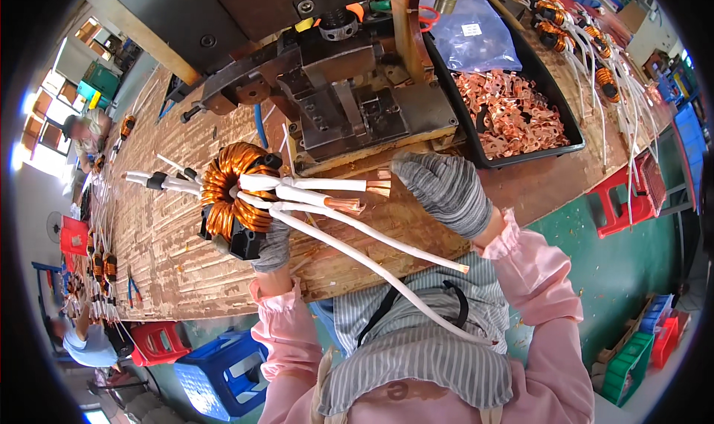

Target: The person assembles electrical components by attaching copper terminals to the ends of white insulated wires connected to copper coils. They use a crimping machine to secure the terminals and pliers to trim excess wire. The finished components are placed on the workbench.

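A toroidal coil (236,182) wound with copper wire, with a black base, is held above the bench's near edge. My left hand (272,247), in a grey knit glove, grips it from below, its fingers mostly hidden behind the coil. White-sleeved leads (327,186) run right from the coil. Two thick ones end in bare, splayed copper strands (378,187), and two longer ones reach down toward my apron. My right hand (446,192), gloved too, has its fingers drawn together beside the upper strands. What lies between those fingertips, if anything, is hidden.
A dark metal press (364,104) stands just beyond the coil. To its right, a black tray (494,160) holds small copper terminals and a plastic bag (476,41). More coils with white leads (606,82) lie at far right. Pliers (134,290) lie left; stools (219,376) stand below.
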### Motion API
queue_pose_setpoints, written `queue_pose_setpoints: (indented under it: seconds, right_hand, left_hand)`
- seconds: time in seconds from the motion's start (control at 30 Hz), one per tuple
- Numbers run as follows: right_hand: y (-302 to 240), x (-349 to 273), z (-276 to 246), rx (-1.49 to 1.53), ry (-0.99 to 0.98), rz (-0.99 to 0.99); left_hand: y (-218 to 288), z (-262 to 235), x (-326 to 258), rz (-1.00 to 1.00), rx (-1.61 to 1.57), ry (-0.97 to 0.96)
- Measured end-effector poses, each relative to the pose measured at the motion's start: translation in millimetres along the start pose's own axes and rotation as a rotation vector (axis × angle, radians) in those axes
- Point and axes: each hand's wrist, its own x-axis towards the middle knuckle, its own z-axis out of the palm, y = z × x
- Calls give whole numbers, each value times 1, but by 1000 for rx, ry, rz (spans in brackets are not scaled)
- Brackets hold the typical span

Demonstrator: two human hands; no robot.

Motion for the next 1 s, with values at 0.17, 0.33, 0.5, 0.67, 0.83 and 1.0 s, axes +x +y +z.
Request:
queue_pose_setpoints:
  seconds: [0.17, 0.33, 0.5, 0.67, 0.83, 1.0]
  right_hand:
    - [-5, 0, 4, 25, 26, -29]
    - [-5, -1, 7, 70, 62, -42]
    - [-9, -8, 18, 265, 67, 47]
    - [-15, -11, 19, 443, 67, 159]
    - [-17, -6, 11, 694, 2, 307]
    - [-8, -1, -2, 1354, -166, 639]
  left_hand:
    - [6, -16, -4, 3, 195, -21]
    - [8, -30, -8, -24, 293, -119]
    - [1, 8, 2, -12, -213, -133]
    - [3, -16, -10, 110, 967, -16]
    - [5, 6, -1, -65, -220, -106]
    - [3, 32, 3, -65, -201, -114]
